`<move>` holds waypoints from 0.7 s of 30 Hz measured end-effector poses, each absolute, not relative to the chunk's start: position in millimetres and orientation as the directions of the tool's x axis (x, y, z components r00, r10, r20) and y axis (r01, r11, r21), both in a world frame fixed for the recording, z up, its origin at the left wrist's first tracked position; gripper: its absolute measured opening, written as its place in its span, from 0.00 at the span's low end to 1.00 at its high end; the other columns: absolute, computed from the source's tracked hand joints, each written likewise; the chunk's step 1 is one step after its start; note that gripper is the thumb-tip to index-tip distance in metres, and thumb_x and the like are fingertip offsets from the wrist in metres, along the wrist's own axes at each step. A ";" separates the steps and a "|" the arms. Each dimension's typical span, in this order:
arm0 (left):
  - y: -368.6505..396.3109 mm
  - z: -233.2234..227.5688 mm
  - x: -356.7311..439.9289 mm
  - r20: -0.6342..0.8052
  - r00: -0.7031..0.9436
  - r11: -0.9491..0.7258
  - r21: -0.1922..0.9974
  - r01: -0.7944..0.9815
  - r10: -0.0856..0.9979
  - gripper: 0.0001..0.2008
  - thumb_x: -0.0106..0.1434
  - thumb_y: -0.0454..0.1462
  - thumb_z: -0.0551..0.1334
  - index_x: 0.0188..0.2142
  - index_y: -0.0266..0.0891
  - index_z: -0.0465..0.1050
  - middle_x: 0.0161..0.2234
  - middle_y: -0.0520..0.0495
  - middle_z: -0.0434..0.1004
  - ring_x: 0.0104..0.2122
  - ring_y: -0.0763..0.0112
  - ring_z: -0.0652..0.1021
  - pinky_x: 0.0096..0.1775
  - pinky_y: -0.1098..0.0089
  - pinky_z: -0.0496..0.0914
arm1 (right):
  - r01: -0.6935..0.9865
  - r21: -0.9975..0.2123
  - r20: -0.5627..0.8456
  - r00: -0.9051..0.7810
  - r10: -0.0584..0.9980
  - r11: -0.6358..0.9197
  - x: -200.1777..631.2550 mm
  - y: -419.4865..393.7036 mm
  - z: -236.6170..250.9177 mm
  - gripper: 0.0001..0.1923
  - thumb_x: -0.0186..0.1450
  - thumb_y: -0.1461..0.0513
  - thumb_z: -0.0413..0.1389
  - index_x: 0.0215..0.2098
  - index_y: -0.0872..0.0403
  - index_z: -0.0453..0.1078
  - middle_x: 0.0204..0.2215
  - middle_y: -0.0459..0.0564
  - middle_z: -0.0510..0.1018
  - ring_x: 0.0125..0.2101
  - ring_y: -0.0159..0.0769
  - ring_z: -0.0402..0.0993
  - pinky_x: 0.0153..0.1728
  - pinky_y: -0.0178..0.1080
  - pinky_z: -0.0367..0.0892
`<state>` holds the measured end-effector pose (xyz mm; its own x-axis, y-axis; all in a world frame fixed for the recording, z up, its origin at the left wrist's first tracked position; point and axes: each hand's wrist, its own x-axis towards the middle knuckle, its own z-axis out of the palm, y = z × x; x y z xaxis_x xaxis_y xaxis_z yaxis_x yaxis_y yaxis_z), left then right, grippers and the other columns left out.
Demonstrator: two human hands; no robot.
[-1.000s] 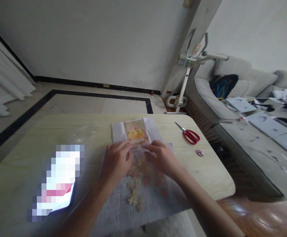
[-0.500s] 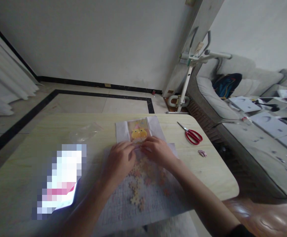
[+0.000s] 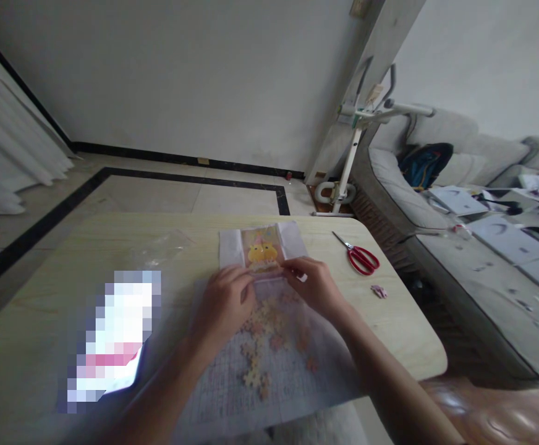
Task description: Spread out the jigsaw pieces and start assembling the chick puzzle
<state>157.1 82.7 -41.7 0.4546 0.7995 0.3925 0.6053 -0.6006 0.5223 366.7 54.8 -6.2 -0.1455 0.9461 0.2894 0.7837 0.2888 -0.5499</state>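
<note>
My left hand (image 3: 222, 303) and my right hand (image 3: 314, 285) rest close together on a clear plastic bag (image 3: 274, 352) that lies flat on the pale wooden table (image 3: 65, 247). Inside the bag are several orange and pink puzzle pieces (image 3: 269, 321). The fingertips of both hands pinch the bag's far edge, just below a white card with a yellow cartoon picture (image 3: 262, 250). Each hand hides part of the bag's top edge.
Red-handled scissors (image 3: 360, 256) lie on the table's right side, with a small pink scrap (image 3: 379, 291) nearer me. A crumpled clear wrapper (image 3: 161, 247) lies at the left. A blurred-out bright object (image 3: 112, 337) sits at the near left. A sofa (image 3: 459, 204) stands beyond the table's right edge.
My right hand has slid a little to the right along the bag's top edge, so the gap between my hands is wider. The view has shifted slightly.
</note>
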 end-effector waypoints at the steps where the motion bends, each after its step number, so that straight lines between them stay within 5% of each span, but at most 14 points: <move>1: 82.7 -41.3 157.0 0.394 0.456 -0.603 0.521 0.604 0.798 0.14 0.60 0.28 0.57 0.41 0.39 0.78 0.41 0.45 0.78 0.45 0.60 0.75 0.50 0.57 0.69 | 0.761 -0.594 0.278 -0.111 0.954 0.262 371.4 48.2 -3.4 0.08 0.64 0.67 0.56 0.40 0.54 0.75 0.29 0.47 0.77 0.28 0.31 0.71 0.32 0.33 0.65; 6: 82.6 -39.4 155.9 0.439 0.450 -0.627 0.511 0.588 0.778 0.15 0.61 0.29 0.56 0.42 0.41 0.78 0.43 0.44 0.77 0.48 0.60 0.73 0.52 0.56 0.67 | 0.740 -0.643 0.178 -0.103 0.979 0.195 394.1 10.9 -3.0 0.07 0.65 0.66 0.56 0.38 0.53 0.76 0.31 0.47 0.77 0.29 0.32 0.72 0.32 0.35 0.67; 13: 83.1 -38.8 155.4 0.531 0.404 -0.662 0.512 0.547 0.745 0.12 0.62 0.30 0.56 0.38 0.36 0.78 0.42 0.41 0.77 0.46 0.60 0.74 0.50 0.57 0.68 | 0.853 -0.482 0.254 -0.080 0.964 0.198 408.3 -5.3 -9.2 0.10 0.65 0.65 0.56 0.43 0.51 0.76 0.38 0.53 0.73 0.40 0.40 0.71 0.43 0.43 0.68; 21: 88.6 -36.4 147.0 0.604 0.299 -0.653 0.533 0.538 0.739 0.09 0.63 0.31 0.57 0.37 0.35 0.76 0.41 0.42 0.77 0.44 0.61 0.74 0.49 0.59 0.68 | 0.882 -0.419 0.124 -0.181 0.976 0.217 390.5 3.9 -9.7 0.06 0.66 0.64 0.55 0.33 0.53 0.75 0.33 0.50 0.71 0.33 0.35 0.69 0.35 0.37 0.67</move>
<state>147.0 88.6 -36.4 0.2991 0.7391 0.6036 0.5380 -0.6530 0.5331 390.5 3.9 -9.7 -0.1806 0.9757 0.1240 0.8820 0.2165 -0.4186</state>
